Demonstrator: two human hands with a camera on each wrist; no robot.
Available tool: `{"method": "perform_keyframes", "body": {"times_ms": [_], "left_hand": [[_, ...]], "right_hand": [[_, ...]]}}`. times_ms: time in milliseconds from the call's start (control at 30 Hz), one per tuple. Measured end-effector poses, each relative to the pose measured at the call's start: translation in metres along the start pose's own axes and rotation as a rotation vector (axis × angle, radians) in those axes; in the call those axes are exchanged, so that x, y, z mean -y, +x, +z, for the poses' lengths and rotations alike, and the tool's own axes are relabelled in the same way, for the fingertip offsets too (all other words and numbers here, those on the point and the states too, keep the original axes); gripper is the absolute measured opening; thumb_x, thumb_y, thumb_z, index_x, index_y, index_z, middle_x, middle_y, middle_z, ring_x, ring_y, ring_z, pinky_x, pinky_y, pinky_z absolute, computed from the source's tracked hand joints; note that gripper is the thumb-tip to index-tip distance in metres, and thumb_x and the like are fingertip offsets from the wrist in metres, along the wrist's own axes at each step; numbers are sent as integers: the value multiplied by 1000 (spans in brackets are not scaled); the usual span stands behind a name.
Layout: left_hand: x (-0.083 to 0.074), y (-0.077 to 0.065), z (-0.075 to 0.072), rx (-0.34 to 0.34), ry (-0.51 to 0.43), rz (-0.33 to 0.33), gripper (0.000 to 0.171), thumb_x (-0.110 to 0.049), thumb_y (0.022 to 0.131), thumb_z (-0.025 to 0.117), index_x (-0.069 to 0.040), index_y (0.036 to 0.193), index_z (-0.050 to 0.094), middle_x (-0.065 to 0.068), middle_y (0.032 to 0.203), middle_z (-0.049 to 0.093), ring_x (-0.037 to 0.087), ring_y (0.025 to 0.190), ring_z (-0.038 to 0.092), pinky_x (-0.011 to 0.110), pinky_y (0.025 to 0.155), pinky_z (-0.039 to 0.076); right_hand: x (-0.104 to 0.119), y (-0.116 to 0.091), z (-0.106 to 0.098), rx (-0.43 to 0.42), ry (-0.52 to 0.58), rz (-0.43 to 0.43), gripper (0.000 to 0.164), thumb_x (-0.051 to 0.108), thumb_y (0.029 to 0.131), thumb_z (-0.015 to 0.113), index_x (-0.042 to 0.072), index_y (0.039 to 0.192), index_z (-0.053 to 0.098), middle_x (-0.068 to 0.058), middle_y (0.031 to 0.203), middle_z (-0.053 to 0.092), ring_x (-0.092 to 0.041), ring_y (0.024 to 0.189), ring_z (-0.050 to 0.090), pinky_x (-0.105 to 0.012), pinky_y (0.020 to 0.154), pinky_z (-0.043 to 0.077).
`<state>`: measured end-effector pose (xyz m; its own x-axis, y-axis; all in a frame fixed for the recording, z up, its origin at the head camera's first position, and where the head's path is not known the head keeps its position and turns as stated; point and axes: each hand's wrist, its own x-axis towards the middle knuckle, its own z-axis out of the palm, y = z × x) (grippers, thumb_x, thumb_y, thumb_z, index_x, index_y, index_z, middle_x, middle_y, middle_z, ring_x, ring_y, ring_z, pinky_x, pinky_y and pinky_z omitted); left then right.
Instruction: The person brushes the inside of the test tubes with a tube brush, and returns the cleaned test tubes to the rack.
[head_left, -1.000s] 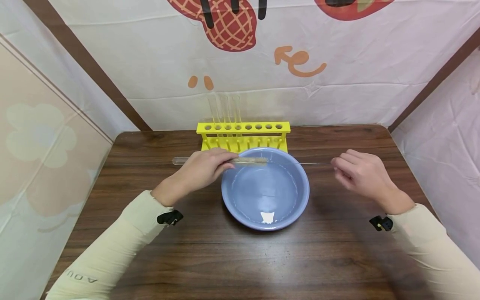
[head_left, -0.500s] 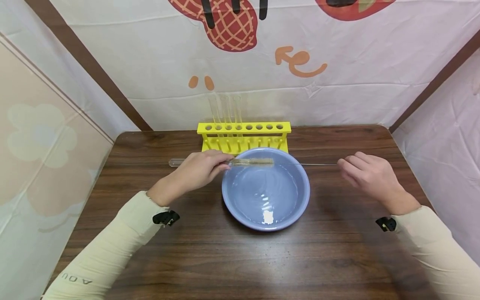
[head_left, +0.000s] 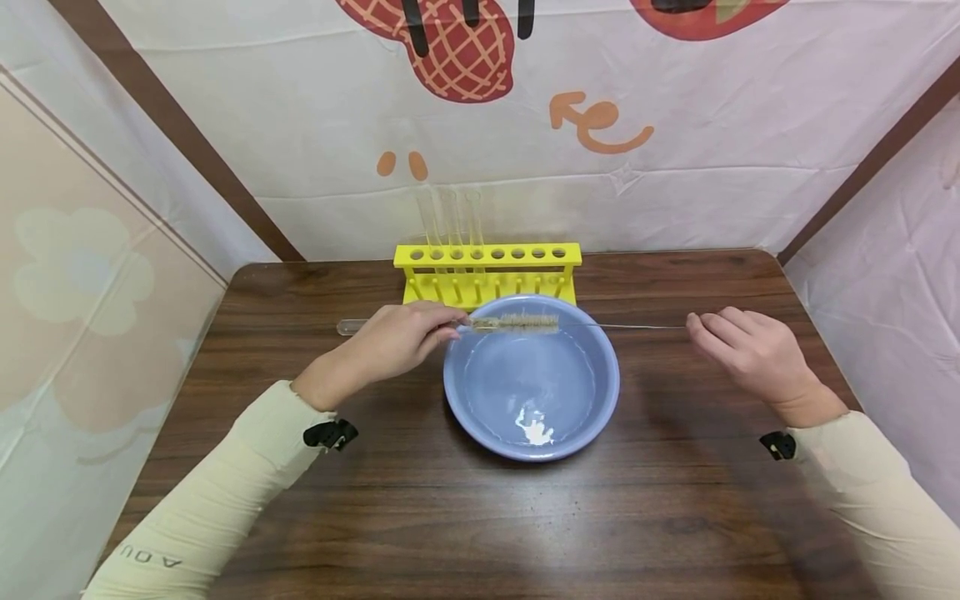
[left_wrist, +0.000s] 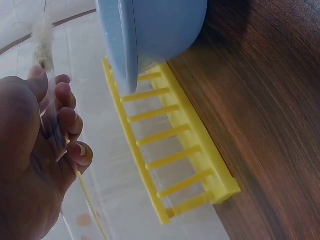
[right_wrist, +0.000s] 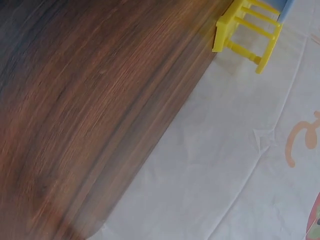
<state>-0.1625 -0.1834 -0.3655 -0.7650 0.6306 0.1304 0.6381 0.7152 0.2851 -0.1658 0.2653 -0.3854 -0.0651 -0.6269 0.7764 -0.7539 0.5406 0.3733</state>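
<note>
My left hand (head_left: 397, 337) grips a clear glass test tube (head_left: 350, 327), held level above the far-left rim of a blue basin (head_left: 452, 408). The tube's rounded end sticks out to the left of the hand. A test tube brush (head_left: 534, 322) lies along the tube: some bristles are inside its mouth, the rest fan out over the basin. Its thin wire handle runs right to my right hand (head_left: 753, 354), whose fingers pinch the end. In the left wrist view, curled fingers (left_wrist: 70, 120) wrap the tube, with pale bristles (left_wrist: 44, 42) beyond the thumb. The right wrist view misses its hand.
Behind the basin stands a yellow test tube rack (head_left: 487, 257), with three clear test tubes (head_left: 452, 221) upright in its left holes. Water lies in the basin. The brown wooden table (head_left: 480, 533) meets a printed cloth wall (head_left: 712, 167) at the back.
My right hand has moved right, drawing the brush partly out of the tube, so more bristles show spread. My left hand has shifted slightly left with the tube.
</note>
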Motion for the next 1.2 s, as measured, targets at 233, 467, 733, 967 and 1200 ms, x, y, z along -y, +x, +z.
{"method": "perform_keyframes", "body": {"times_ms": [233,467,733,967,1200], "left_hand": [[1,2,-1,1,16,12,27,-23,105,58,-11,127,68,5,121,71,24,114,67,48,91,55],[1,3,0,11,28,0,26,-24,106,57,-12,126,68,4,121,71,24,115,67,48,92,55],[0,4,-1,23,26,-32,26,-24,107,55,-11,126,67,5,121,71,23,114,67,48,91,54],[-3,7,-2,21,32,-24,26,-23,106,57,-10,125,68,5,119,71,23,113,67,47,90,55],[-4,8,-3,0,40,-21,25,-23,105,58,-10,125,68,5,118,71,24,113,67,47,90,56]], "right_hand": [[-3,-4,-1,-3,-41,-20,22,-11,102,48,-6,93,68,-16,73,63,-30,55,52,-41,43,43],[-3,-6,-3,-9,-57,-20,22,-9,102,49,-5,94,70,-16,74,66,-31,56,56,-42,43,43],[-3,-7,-6,-18,-50,-33,25,-8,102,50,-4,96,73,-17,77,70,-30,57,58,-41,43,44],[0,-9,-9,19,41,83,28,-1,106,48,-5,95,73,-18,78,70,-33,57,59,-45,43,46],[-5,-7,-8,88,104,261,32,6,102,44,-4,93,73,-16,75,69,-32,59,61,-45,42,43]]}}
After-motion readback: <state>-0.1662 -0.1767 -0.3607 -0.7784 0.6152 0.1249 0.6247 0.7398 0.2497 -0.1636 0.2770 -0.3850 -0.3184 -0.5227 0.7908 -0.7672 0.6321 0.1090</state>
